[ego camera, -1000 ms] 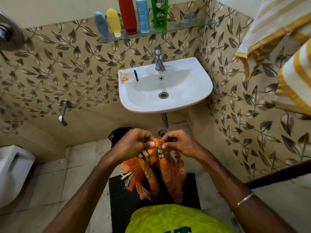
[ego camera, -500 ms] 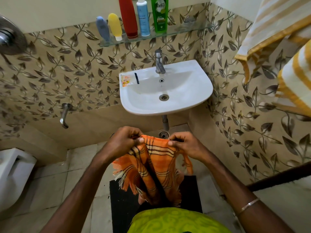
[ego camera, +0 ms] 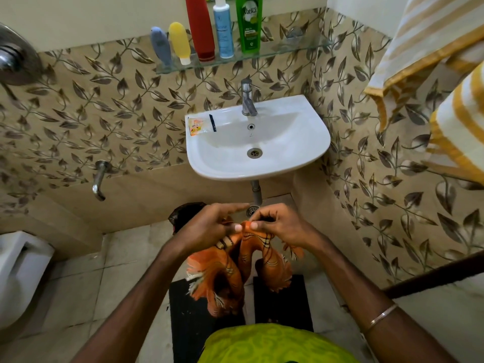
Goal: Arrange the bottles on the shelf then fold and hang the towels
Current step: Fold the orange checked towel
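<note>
An orange checked towel (ego camera: pixel 235 268) with fringed ends hangs bunched below both hands, in front of the sink. My left hand (ego camera: pixel 209 229) pinches its top edge with the thumb while the fingers point forward. My right hand (ego camera: pixel 277 224) pinches the same edge right beside it. On the glass shelf (ego camera: pixel 288 49) above the tap stand several bottles: grey-blue (ego camera: pixel 160 45), yellow (ego camera: pixel 180 41), red (ego camera: pixel 200 27), light blue (ego camera: pixel 223 30) and green (ego camera: pixel 248 24). Two white towels with yellow stripes (ego camera: pixel 432 40) hang at the upper right.
A white sink (ego camera: pixel 301 142) with a steel tap (ego camera: pixel 247 99) juts from the leaf-tiled wall; a sachet (ego camera: pixel 196 126) lies on its rim. A wall tap (ego camera: pixel 99 179) sticks out at left, a toilet (ego camera: pixel 18 271) at far left. A black mat (ego camera: pixel 188 310) covers the floor.
The hands, which held the towel's top edge spread apart half a second ago, have come together, so the towel now hangs doubled and bunched.
</note>
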`<state>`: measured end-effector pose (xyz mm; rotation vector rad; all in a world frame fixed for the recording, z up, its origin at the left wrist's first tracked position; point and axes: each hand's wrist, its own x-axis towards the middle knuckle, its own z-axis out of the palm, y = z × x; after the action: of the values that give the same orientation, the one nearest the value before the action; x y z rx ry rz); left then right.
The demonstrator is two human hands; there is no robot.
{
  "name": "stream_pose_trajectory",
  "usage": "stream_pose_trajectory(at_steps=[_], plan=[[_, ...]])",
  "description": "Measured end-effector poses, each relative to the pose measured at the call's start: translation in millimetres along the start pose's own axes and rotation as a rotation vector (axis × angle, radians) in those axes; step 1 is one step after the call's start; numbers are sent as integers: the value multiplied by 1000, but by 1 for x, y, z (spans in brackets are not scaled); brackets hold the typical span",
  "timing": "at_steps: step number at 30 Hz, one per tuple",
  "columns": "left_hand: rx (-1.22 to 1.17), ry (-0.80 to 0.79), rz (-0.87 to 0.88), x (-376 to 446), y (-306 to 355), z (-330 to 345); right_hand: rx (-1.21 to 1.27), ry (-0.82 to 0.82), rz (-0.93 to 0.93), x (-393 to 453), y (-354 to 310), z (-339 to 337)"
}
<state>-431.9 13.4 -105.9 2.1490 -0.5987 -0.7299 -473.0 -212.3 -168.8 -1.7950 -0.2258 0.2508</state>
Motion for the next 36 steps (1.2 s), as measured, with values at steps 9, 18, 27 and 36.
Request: stream_pose_trajectory(at_steps=[9, 18, 27, 36], plan=[[118, 67, -50, -1, 11, 8, 92, 53, -21, 3, 0, 2], [65, 44, 2, -10, 18, -8, 122, 168, 23, -6, 27, -11], [-28, 115, -42, -6, 7, -12, 139, 203, 30, -11, 27, -15], [-176, 265, -197, 8, -18, -15, 231, 8, 24, -19, 16, -19]])
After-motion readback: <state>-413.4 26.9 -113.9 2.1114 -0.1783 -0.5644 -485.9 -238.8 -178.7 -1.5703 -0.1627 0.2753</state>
